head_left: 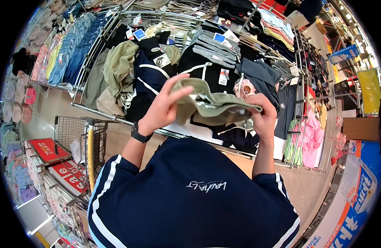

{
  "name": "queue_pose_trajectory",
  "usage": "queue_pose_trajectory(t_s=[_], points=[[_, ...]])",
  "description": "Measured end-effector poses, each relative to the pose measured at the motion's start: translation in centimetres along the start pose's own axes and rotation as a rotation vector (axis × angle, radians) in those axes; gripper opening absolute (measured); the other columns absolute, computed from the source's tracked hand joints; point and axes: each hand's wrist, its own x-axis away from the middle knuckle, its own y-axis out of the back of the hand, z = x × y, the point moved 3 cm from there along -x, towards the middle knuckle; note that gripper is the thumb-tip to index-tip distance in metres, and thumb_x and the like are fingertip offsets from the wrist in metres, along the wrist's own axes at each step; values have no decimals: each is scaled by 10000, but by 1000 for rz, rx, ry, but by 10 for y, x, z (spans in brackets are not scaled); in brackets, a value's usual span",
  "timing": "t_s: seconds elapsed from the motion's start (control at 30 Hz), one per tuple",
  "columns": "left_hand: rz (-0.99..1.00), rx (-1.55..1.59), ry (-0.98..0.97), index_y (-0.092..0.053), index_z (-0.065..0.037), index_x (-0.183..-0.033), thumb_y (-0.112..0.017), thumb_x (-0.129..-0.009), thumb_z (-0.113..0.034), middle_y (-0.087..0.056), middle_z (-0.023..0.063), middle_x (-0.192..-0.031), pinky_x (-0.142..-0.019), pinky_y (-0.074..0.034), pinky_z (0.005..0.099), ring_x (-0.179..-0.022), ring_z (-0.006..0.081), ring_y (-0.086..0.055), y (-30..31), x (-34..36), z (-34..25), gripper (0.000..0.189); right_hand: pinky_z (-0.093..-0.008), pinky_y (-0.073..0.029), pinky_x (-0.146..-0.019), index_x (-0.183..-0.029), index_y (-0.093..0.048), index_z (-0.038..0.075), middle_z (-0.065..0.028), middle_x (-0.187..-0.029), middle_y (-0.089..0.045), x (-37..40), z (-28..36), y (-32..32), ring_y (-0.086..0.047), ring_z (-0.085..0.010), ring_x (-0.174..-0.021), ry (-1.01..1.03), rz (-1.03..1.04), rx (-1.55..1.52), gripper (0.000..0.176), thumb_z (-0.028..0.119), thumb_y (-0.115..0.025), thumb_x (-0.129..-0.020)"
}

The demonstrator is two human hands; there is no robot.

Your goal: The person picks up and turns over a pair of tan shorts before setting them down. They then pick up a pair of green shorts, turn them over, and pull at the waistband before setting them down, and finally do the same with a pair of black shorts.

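Stretched between my hands is a pair of olive-green pants [230, 101] with a gathered elastic waistband, its opening turned up toward me. My left hand [167, 101] holds the left end of the waistband, the fingers partly spread over the cloth. At the other end, my right hand [263, 113] pinches the waistband with curled fingers. The lower part of the pants hangs over the clothes on the display table and is mostly hidden. Just beyond lie black clothes with a white price tag [223, 77] and dark navy clothes with white stripes [153, 76].
A metal rail [103, 113] edges the display table in front of me. Crumpled olive clothes [118, 62] lie at its left, folded grey clothes [215, 49] farther back. A shopping cart [70, 128] stands at left beside red sale signs [68, 175]. Pink clothes [311, 138] hang at right.
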Motion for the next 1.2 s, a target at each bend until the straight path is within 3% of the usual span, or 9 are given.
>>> queue_pose_trajectory(t_s=[0.07,0.17,0.27,0.33,0.43,0.63,0.73,0.93,1.2], points=[[65,-107,-51,-667,-160,-1135,-448,-644,193,-469,167,-1343,-889,-486,366,-1174,351,-531,-1,-4,-13,643,-293,-481,-754,-895,-641,-9,-103,-876,-644,1,9,0,-613,-236,-824,97,-30,117,255,-153,-561,-700],[-5,-121,10,-639,-107,-1050,-451,-643,178,-501,169,-1250,-826,-494,354,-1031,374,-577,-4,2,0,531,-292,-483,-751,-902,-642,-6,-108,-856,-644,-1,16,2,-615,-244,-806,190,-38,204,245,-141,-587,-705],[-131,-66,169,-547,-31,-936,-479,-633,144,-536,174,-1084,-726,-495,354,-861,376,-580,-1,2,6,357,-259,-470,-722,-932,-644,-3,-77,-834,-639,1,14,4,-600,-178,-756,20,-80,185,212,-113,-623,-752],[-202,-71,164,-504,-18,-893,-548,-678,140,-574,138,-960,-693,-467,272,-800,248,-580,1,-1,8,270,-235,-456,-701,-956,-641,-5,-49,-825,-631,5,8,4,-575,-125,-738,-185,-107,94,191,-87,-645,-783],[-178,81,476,-460,-11,-855,-570,-675,132,-577,109,-868,-657,-432,246,-744,198,-552,1,10,25,254,-206,-435,-677,-983,-636,-11,-16,-827,-622,5,3,2,-539,-68,-735,-311,-137,-20,178,-60,-661,-814],[-226,-32,270,-426,-17,-746,-601,-650,127,-619,110,-903,-635,-414,223,-698,177,-544,7,4,15,247,-197,-426,-668,-979,-635,-13,-9,-829,-618,5,2,-2,-537,-65,-732,-245,-130,-40,165,-54,-654,-820],[-294,-56,163,-442,8,-715,-469,-587,160,-635,128,-916,-516,-355,263,-595,209,-463,7,4,13,201,-218,-446,-705,-953,-630,-12,-38,-857,-623,8,2,-1,-568,-101,-770,-193,-52,54,175,-89,-641,-796],[-221,-132,26,-396,-16,-672,-610,-662,149,-658,142,-1017,-654,-474,248,-771,206,-614,6,7,9,270,-241,-473,-751,-932,-611,-31,-76,-918,-623,10,1,-1,-590,-139,-834,-125,13,122,170,-126,-604,-791],[-250,-74,96,-408,-8,-661,-591,-665,156,-666,147,-997,-643,-475,247,-763,202,-616,3,10,6,246,-246,-476,-747,-932,-610,-34,-84,-924,-625,15,7,-5,-592,-143,-823,-166,35,120,185,-137,-597,-779]])
